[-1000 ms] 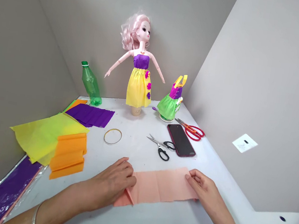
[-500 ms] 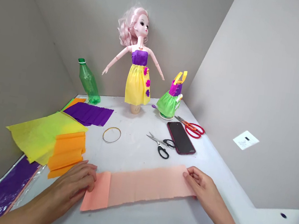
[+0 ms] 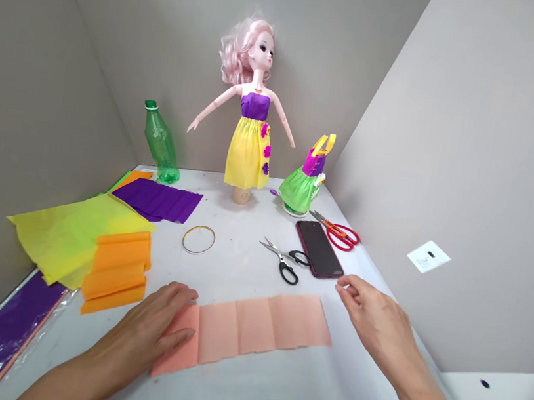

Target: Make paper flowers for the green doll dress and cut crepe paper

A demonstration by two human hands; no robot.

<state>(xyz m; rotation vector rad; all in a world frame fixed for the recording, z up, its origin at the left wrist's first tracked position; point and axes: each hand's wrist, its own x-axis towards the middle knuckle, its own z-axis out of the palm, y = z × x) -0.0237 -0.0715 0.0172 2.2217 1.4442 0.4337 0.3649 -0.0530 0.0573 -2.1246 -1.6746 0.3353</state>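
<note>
A peach crepe paper strip (image 3: 254, 325) lies on the table, its left end folded over into a deeper-coloured layer. Crosswise creases mark its length. My left hand (image 3: 155, 323) rests on that folded end, thumb spread from the fingers, pressing it down. Off the strip's right end, my right hand (image 3: 370, 310) hovers near the lower corner of a dark phone (image 3: 319, 250). Its fingers are loosely bent with the thumb slightly apart, and they hold nothing. Black-handled scissors (image 3: 283, 257) lie with blades parted beyond the strip.
A doll (image 3: 255, 105) stands at the back, between a green bottle (image 3: 161, 145) and a small dress (image 3: 304, 182). Red-handled scissors (image 3: 337, 232) lie at right. A bangle (image 3: 196, 253) sits mid-table. Yellow (image 3: 78, 233), orange (image 3: 118, 265) and purple paper (image 3: 157, 201) spread left.
My right hand has let go of the strip's right end and moved up and away. The strip now lies with clearer creases. My left hand has shifted right over the folded end.
</note>
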